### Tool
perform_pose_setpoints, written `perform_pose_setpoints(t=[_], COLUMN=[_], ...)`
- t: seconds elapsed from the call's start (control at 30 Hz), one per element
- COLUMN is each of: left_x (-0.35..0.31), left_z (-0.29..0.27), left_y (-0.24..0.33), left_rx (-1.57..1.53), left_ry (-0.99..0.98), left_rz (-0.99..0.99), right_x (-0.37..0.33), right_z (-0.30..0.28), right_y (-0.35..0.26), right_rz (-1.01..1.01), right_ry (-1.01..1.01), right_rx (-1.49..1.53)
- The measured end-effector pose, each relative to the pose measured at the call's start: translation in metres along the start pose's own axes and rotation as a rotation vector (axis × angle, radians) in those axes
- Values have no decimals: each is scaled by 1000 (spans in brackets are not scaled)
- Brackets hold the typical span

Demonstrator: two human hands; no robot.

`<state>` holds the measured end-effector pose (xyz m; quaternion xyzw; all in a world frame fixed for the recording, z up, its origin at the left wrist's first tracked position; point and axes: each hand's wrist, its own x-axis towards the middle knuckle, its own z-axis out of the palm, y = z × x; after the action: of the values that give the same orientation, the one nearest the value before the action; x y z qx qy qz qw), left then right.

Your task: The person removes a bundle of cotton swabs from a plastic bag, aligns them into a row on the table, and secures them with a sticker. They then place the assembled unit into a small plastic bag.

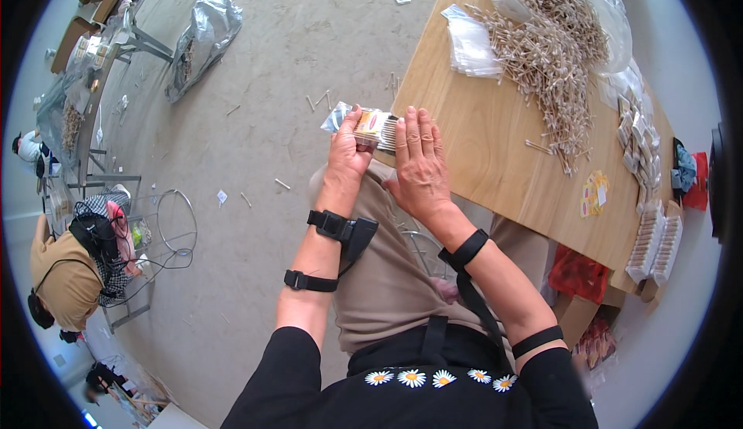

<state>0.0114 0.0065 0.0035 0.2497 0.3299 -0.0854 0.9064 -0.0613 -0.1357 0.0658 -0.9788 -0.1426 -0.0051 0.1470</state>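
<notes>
My left hand (352, 146) is wrapped round a small clear packet of cotton swabs (385, 135) with a yellow-and-red label card (370, 125) in it. The packet is held just off the table's near-left corner, above my lap. The loose end of its clear film sticks out to the left. My right hand (422, 162) is flat with its fingers stretched out. Its index-finger side lies against the right-hand ends of the swabs, and it grips nothing. Part of the packet is hidden behind my left fingers.
On the wooden table (495, 143) lie a big heap of loose swabs (542, 65), a stack of clear bags (472, 46), yellow label cards (594, 194) and filled packets (637, 139). White trays (656, 243) stand at the right edge. Another person (66, 278) sits at far left.
</notes>
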Motion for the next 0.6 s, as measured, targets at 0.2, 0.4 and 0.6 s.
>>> perform_pose_setpoints(t=[0.2,0.4,0.6], left_x=[-1,3,-7], left_z=[1,2,7], left_y=[-1,-5,-5], left_rx=[52,111,196], left_ry=[-25,-35,-103], left_rz=[149,307,473], right_x=[12,15,15], right_z=[4,12,16], right_y=[-10,-17,-18], right_rz=[21,62,76], right_ry=[1,70,116], right_rx=[0,42,82])
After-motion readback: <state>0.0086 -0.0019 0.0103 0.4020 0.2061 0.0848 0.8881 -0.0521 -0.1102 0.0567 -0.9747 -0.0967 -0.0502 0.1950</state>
